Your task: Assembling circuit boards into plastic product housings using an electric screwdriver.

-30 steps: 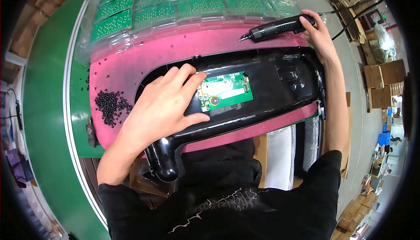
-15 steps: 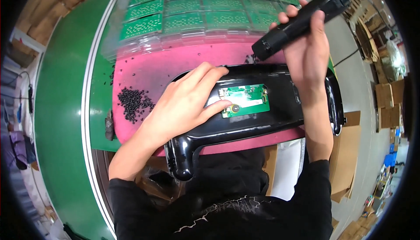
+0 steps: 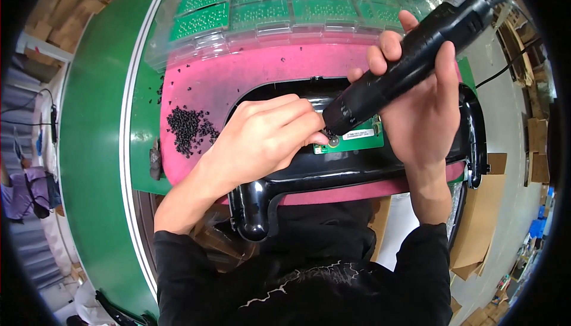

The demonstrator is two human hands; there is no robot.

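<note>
My right hand (image 3: 425, 112) is wrapped round a black corded electric screwdriver (image 3: 404, 61), tilted with its nose down to the left. The nose is over a green circuit board (image 3: 364, 143), which lies in a glossy black plastic housing (image 3: 351, 171). Right beside the nose, my left hand (image 3: 270, 132) has its thumb and fingers pinched together above the board's left end. Whatever those fingertips hold, if anything, is hidden. A small round dark part shows on the board below them.
Small black screws (image 3: 187, 129) lie in a heap on the pink mat (image 3: 238, 67), left of the housing, with several scattered farther off. Clear plastic trays (image 3: 238, 40) of green boards stand at the back. Cardboard (image 3: 479, 219) leans at the right.
The screwdriver has come down and left, from beyond the housing to over the board. My left hand has gone from resting spread on the housing to a pinch beside its nose.
</note>
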